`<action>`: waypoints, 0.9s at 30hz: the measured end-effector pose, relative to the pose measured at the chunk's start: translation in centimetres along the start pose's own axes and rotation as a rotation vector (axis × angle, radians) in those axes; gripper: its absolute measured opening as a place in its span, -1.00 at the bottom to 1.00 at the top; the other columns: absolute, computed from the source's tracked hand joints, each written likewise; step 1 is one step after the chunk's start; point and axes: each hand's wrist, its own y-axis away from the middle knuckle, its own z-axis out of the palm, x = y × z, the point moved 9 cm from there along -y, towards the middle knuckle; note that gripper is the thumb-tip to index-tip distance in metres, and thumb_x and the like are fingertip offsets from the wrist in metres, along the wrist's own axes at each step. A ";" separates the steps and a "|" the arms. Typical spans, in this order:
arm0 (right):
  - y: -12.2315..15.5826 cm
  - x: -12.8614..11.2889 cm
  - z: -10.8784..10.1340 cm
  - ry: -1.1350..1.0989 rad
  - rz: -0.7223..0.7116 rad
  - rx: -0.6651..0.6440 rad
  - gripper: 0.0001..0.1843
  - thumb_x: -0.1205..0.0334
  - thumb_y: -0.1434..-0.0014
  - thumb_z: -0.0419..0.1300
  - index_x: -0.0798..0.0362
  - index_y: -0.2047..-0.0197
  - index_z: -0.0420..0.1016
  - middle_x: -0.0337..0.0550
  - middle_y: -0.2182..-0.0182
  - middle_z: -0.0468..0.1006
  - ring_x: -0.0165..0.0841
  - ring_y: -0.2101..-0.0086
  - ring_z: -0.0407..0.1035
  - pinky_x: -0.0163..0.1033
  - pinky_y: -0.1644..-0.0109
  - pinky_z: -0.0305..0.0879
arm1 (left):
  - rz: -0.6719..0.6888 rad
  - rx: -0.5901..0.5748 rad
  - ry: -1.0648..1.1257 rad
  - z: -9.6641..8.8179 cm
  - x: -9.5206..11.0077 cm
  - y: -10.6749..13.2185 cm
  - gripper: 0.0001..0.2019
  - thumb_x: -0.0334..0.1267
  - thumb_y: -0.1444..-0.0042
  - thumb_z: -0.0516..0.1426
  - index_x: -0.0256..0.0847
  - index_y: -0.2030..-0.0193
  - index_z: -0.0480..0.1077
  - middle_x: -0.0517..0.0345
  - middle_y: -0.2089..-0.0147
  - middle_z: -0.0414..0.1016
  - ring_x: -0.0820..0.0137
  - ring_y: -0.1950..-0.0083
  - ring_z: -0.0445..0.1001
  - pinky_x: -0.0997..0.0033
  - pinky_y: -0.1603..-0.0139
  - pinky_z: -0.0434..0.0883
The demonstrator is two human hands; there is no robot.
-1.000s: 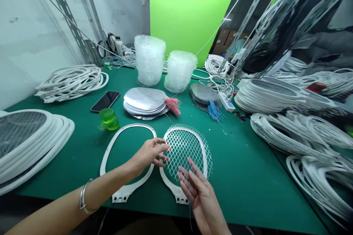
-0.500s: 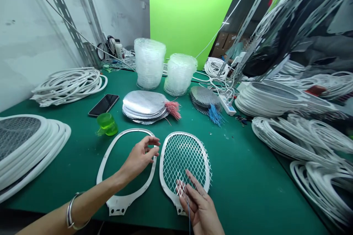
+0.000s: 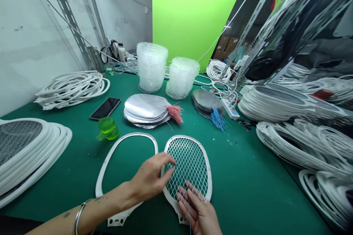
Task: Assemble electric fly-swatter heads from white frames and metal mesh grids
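My right hand (image 3: 203,214) holds the lower end of a silvery diamond mesh sheet (image 3: 189,156), fingertips showing through its openings. A thin blue wire (image 3: 189,217) hangs down by that palm. The mesh lies over a white racket-head frame (image 3: 209,185) on the table; whether it sits flush I cannot tell. Over this frame's left edge hovers my left hand (image 3: 150,176), thumb and fingers apart with nothing between them. To the left lies a second white racket-head frame (image 3: 106,167) without mesh, partly covered by my left forearm.
Behind the frames are mesh stacks with red wires (image 3: 174,113) and blue wires (image 3: 217,117). A green cup (image 3: 109,128) and a phone (image 3: 105,108) sit left of them. Clear plastic stacks (image 3: 152,68) stand farther back. White frame piles (image 3: 55,143) flank both sides.
My left hand has moved right, from the bare frame to the mesh-covered one. The mesh's right edge, which stuck out past the frame, now lies within it. My right hand stays at the mesh's lower end.
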 end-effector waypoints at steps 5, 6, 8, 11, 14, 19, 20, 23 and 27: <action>-0.4 0.1 0.2 -0.026 -0.039 -0.065 -0.25 0.17 0.34 0.56 0.16 0.06 0.43 -0.02 0.27 0.66 -0.14 0.17 0.55 -0.28 0.19 0.52 | 0.183 -0.237 -0.304 4.9 1.6 -1.3 -0.48 -0.02 -0.37 -0.12 -0.12 -0.40 0.08 -0.02 -0.47 -0.09 0.00 -0.48 -0.25 -0.19 -0.40 -0.06; -0.5 0.1 0.2 -0.029 -0.034 -0.067 -0.28 0.16 0.35 0.57 0.14 0.10 0.45 -0.04 0.28 0.66 -0.15 0.17 0.55 -0.28 0.19 0.52 | 0.158 -0.248 -0.361 5.6 1.0 -1.6 -0.44 0.03 -0.37 -0.16 -0.13 -0.43 -0.01 -0.07 -0.49 -0.20 -0.05 -0.48 -0.35 -0.25 -0.38 -0.11; -0.4 0.1 0.2 -0.019 -0.025 -0.050 -0.31 0.15 0.38 0.57 0.13 0.14 0.46 -0.04 0.29 0.66 -0.14 0.19 0.55 -0.26 0.20 0.53 | 0.103 -0.254 -0.452 6.6 -0.5 -2.2 -0.38 0.10 -0.36 -0.19 -0.12 -0.46 -0.10 -0.16 -0.48 -0.31 -0.15 -0.45 -0.43 -0.34 -0.34 -0.10; 0.1 -0.4 0.4 0.007 -0.036 -0.010 -0.29 0.15 0.41 0.58 0.16 0.15 0.48 0.01 0.30 0.66 -0.12 0.20 0.56 -0.22 0.18 0.54 | 0.084 -0.238 -0.553 7.6 -1.9 -2.4 -0.34 0.15 -0.33 -0.18 -0.10 -0.46 -0.14 -0.24 -0.47 -0.35 -0.22 -0.43 -0.47 -0.38 -0.30 -0.09; 1.4 -0.5 0.9 0.002 -0.020 -0.053 -0.31 0.18 0.36 0.57 0.18 0.12 0.49 0.04 0.16 0.64 -0.11 0.12 0.52 -0.18 0.05 0.51 | 0.099 -0.244 -0.609 7.9 -1.9 -2.4 -0.34 0.14 -0.33 -0.19 -0.13 -0.46 -0.13 -0.29 -0.47 -0.32 -0.26 -0.43 -0.44 -0.38 -0.29 -0.08; 4.3 -0.4 -1.3 0.105 0.035 -0.153 -0.30 0.05 0.28 0.54 0.15 0.05 0.55 0.02 0.04 0.58 -0.16 -0.04 0.43 -0.22 -0.11 0.38 | 0.074 -0.290 -0.667 7.7 -1.3 -2.5 -0.40 0.02 -0.36 -0.12 -0.17 -0.45 -0.07 -0.33 -0.46 -0.25 -0.29 -0.43 -0.35 -0.38 -0.28 -0.04; 5.0 -0.4 -2.1 0.193 0.052 -0.173 -0.28 0.00 0.26 0.53 0.14 0.03 0.55 0.03 0.05 0.59 -0.16 -0.02 0.44 -0.22 -0.09 0.38 | 0.068 -0.295 -0.682 7.7 -1.3 -2.6 -0.41 -0.02 -0.36 -0.09 -0.18 -0.45 -0.07 -0.32 -0.46 -0.25 -0.29 -0.43 -0.35 -0.37 -0.29 -0.05; 6.2 -1.9 -4.0 0.614 0.024 -0.202 -0.30 -0.17 0.13 0.42 0.14 0.01 0.57 0.05 0.21 0.64 -0.19 0.21 0.54 -0.23 0.15 0.47 | 0.075 -0.281 -0.699 7.6 -1.4 -2.5 -0.39 -0.07 -0.34 -0.04 -0.18 -0.45 -0.09 -0.25 -0.48 -0.28 -0.27 -0.43 -0.38 -0.33 -0.33 -0.11; 6.0 -8.6 -1.6 1.137 -0.566 -0.111 -0.44 -0.22 -0.19 0.12 0.01 -0.04 0.54 0.00 0.24 0.64 -0.22 0.35 0.52 -0.19 0.31 0.43 | 0.101 -0.273 -0.711 8.0 -1.6 -2.1 -0.38 -0.04 -0.34 -0.06 -0.16 -0.46 -0.11 -0.23 -0.48 -0.33 -0.24 -0.44 -0.43 -0.31 -0.34 -0.14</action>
